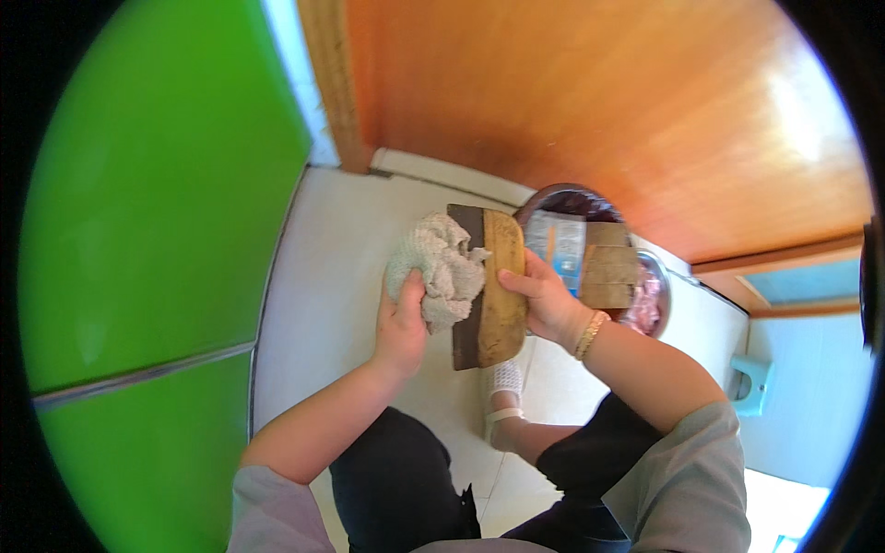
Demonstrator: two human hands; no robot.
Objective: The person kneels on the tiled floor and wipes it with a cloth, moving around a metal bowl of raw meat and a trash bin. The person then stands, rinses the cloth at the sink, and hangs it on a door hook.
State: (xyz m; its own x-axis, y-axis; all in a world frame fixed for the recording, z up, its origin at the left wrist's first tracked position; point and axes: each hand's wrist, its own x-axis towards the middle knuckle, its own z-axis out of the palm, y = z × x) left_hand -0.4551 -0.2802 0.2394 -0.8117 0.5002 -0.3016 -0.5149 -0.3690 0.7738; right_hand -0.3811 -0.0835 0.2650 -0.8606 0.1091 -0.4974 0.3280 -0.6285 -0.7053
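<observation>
My left hand (403, 318) grips a crumpled, pale waffle-textured cloth (442, 269). The cloth lies against the dark flat blade of a wide scraper (467, 339), covering part of it. My right hand (550, 297) holds that scraper by its worn wooden handle (503, 311), thumb on top and fingers hidden beneath. Both hands are in front of me, above the pale tiled floor.
Beyond my right hand stands a dark round bin (563, 190) holding cardboard (608, 266) and plastic packaging (560, 238). A metal bowl (665, 294) with pinkish contents sits beside it. Green cabinet panels (159, 207) flank the left, an orange wooden door (588, 90) the front. A turquoise stool (757, 387) stands right.
</observation>
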